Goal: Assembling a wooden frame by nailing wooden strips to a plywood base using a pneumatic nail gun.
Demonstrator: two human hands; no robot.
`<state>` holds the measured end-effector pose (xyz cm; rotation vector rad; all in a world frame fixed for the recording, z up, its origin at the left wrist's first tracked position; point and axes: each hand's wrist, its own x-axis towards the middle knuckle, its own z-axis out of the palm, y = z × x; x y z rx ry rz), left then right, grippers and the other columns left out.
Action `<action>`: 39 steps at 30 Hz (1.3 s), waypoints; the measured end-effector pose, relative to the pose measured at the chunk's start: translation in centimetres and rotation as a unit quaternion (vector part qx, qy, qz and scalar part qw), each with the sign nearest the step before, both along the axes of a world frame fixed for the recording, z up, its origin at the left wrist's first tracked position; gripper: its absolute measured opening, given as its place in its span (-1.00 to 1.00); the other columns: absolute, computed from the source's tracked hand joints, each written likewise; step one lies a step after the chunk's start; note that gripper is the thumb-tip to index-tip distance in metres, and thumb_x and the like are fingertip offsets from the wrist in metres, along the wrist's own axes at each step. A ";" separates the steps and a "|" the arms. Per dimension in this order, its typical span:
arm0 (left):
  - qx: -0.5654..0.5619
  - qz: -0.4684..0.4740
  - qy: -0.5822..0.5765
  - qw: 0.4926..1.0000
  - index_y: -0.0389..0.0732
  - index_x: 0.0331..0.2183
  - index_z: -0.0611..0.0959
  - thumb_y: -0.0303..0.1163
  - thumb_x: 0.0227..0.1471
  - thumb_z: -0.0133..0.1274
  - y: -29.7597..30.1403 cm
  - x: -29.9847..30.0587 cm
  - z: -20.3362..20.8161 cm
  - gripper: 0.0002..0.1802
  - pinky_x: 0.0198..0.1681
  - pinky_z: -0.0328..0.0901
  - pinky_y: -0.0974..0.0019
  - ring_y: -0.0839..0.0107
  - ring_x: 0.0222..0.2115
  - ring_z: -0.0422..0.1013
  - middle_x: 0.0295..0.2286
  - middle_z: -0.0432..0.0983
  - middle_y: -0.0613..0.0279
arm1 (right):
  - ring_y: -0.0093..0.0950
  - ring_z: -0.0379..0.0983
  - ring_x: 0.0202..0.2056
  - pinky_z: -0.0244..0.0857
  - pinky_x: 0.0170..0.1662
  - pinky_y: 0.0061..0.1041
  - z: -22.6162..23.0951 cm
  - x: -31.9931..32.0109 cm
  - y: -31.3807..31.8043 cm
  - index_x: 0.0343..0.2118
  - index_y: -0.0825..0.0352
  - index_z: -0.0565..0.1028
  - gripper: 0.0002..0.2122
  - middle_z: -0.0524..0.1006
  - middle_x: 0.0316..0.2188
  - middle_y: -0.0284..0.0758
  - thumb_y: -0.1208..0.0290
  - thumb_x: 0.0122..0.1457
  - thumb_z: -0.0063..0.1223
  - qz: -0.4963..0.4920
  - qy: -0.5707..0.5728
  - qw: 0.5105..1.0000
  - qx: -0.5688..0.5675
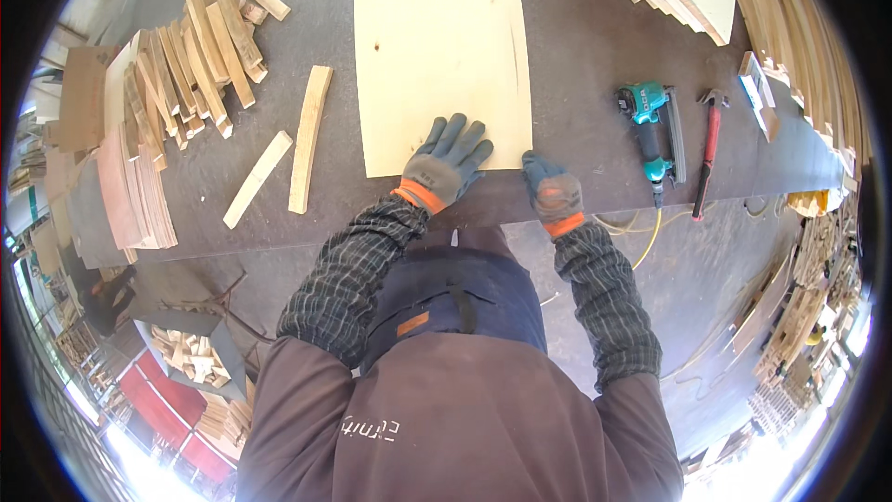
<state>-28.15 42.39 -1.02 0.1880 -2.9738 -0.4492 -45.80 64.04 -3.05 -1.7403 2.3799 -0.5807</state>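
Your left hand (pixel 446 163) lay palm down on pale wood panel (pixel 441 65), close to its near edge, fingers a little spread. Your right hand (pixel 555 191) sat curled at panel's near right corner; could not tell whether it pinched. Panel lay flat on dark table (pixel 585 84) before you, loose wood strips (pixel 309 139) to left, teal nail gun (pixel 653 130) and red-handled hammer (pixel 710 144) to right.

Two hands (pixel 446 162) (pixel 555 190), one nailer (pixel 649 135), one hammer (pixel 711 141)
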 end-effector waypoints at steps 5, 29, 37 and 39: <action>-0.001 0.006 0.012 1.000 -0.03 0.13 0.61 -0.07 0.16 0.25 0.0 0.2 -0.3 -0.45 0.39 0.12 -0.23 -0.13 0.31 0.20 0.28 0.32 0.10 | -0.19 0.65 -0.01 0.49 0.08 -0.30 3.1 -0.7 2.3 0.05 0.36 0.62 -0.67 0.67 -0.01 -0.07 0.33 0.29 0.23 -0.247 -0.230 0.941 0.036; 0.003 0.003 0.049 0.999 -0.06 0.10 0.58 -0.14 0.08 0.27 -0.2 0.2 -0.2 -0.44 0.34 0.15 -0.22 -0.10 0.25 0.22 0.20 0.35 0.11 | -0.58 0.51 -0.41 0.40 -0.36 -0.48 14.0 -10.0 5.8 -0.15 0.33 0.61 -0.81 0.59 -0.42 -0.43 0.39 0.23 0.25 -0.268 -0.492 0.828 -0.016; 0.004 0.011 0.027 1.000 0.05 0.19 0.59 -0.07 0.17 0.20 -0.2 0.6 -1.2 -0.43 0.45 0.06 -0.21 -0.08 0.36 0.14 0.32 0.28 0.15 | -0.64 0.47 -0.47 0.38 -0.41 -0.54 13.7 -0.9 2.7 -0.03 0.37 0.61 -0.73 0.52 -0.49 -0.45 0.46 0.22 0.17 -0.267 -0.560 0.777 0.106; 0.006 0.013 0.025 1.000 0.05 0.19 0.58 -0.07 0.18 0.19 -0.2 0.6 -1.2 -0.43 0.45 0.04 -0.21 -0.08 0.36 0.14 0.32 0.28 0.15 | -0.64 0.46 -0.48 0.38 -0.43 -0.53 12.8 -0.6 2.8 -0.02 0.37 0.61 -0.73 0.52 -0.49 -0.45 0.46 0.22 0.16 -0.272 -0.563 0.773 0.107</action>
